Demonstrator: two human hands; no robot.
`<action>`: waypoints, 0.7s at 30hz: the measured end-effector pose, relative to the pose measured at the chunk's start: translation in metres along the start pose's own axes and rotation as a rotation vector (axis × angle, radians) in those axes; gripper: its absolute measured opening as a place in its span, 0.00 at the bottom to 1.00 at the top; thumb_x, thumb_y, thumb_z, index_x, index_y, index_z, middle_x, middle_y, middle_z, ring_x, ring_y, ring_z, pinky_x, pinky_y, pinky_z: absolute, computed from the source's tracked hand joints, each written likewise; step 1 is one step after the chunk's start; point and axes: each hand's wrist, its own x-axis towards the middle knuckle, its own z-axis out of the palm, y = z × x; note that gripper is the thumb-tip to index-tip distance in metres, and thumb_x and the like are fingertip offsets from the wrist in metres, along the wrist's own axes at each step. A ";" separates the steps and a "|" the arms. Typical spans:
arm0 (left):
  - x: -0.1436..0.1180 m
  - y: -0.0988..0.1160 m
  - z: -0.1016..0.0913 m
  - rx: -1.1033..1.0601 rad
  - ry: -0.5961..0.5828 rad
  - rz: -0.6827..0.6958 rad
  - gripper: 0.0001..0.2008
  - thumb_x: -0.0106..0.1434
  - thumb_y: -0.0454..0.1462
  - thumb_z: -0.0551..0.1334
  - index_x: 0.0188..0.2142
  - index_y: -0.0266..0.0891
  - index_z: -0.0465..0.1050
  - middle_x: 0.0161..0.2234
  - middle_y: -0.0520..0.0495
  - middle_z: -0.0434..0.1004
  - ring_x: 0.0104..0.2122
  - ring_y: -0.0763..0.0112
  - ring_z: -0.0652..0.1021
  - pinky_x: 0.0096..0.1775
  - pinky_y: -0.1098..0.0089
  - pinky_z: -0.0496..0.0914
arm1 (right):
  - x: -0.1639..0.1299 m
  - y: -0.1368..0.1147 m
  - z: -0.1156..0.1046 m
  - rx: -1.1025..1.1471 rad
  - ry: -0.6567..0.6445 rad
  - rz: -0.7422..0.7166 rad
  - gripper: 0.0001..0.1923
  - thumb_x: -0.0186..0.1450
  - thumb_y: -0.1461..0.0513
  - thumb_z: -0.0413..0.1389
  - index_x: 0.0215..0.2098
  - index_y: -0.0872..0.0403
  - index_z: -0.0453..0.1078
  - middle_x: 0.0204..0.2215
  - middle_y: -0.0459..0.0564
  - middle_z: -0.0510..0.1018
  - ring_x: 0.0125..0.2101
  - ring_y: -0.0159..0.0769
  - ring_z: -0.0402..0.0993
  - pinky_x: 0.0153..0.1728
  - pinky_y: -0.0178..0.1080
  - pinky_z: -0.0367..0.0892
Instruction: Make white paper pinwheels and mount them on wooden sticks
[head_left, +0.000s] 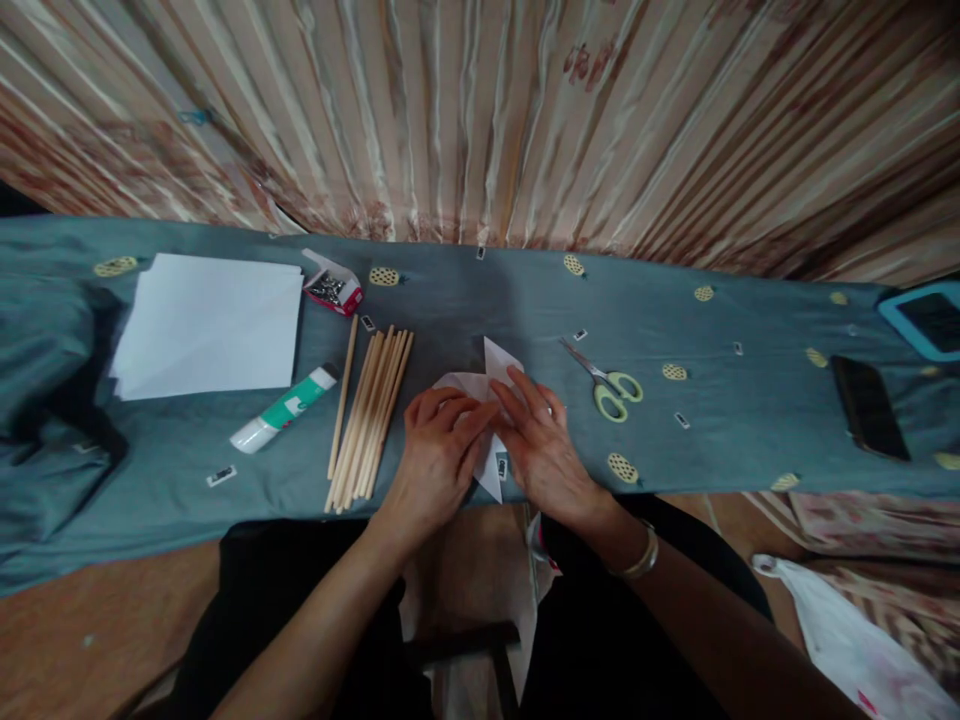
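Slipping could skew the folded white paper near the front edge of the teal cloth-covered surface if the left hand and right hand, grips loosely closed on it, pull unevenly.

Both bare forearms slant inward, the left forearm and the right forearm drawing together at the hands. The left hand lies back upward, its fingers bent toward the right hand, which is flatter, fingers reaching forward and leftward. The fingers crowd close; whether they touch is unclear.
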 end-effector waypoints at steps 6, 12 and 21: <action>0.002 0.004 0.009 0.050 0.025 0.010 0.19 0.65 0.33 0.54 0.53 0.45 0.72 0.46 0.42 0.74 0.53 0.54 0.65 0.55 0.47 0.57 | -0.002 0.002 0.005 0.013 0.024 -0.002 0.18 0.70 0.66 0.44 0.51 0.53 0.71 0.61 0.54 0.66 0.68 0.46 0.44 0.61 0.54 0.53; 0.002 0.002 0.002 0.044 0.060 -0.003 0.20 0.63 0.30 0.55 0.52 0.43 0.73 0.47 0.42 0.74 0.53 0.54 0.66 0.55 0.47 0.58 | -0.002 0.003 0.006 0.031 -0.003 0.018 0.20 0.68 0.68 0.45 0.52 0.48 0.71 0.61 0.52 0.66 0.68 0.46 0.44 0.61 0.55 0.53; -0.017 0.004 -0.026 -0.139 0.270 -0.162 0.15 0.65 0.35 0.57 0.50 0.41 0.74 0.45 0.43 0.75 0.48 0.60 0.71 0.53 0.54 0.66 | -0.004 0.001 0.008 0.027 0.046 0.015 0.19 0.67 0.70 0.44 0.48 0.55 0.73 0.59 0.56 0.68 0.67 0.47 0.46 0.59 0.54 0.55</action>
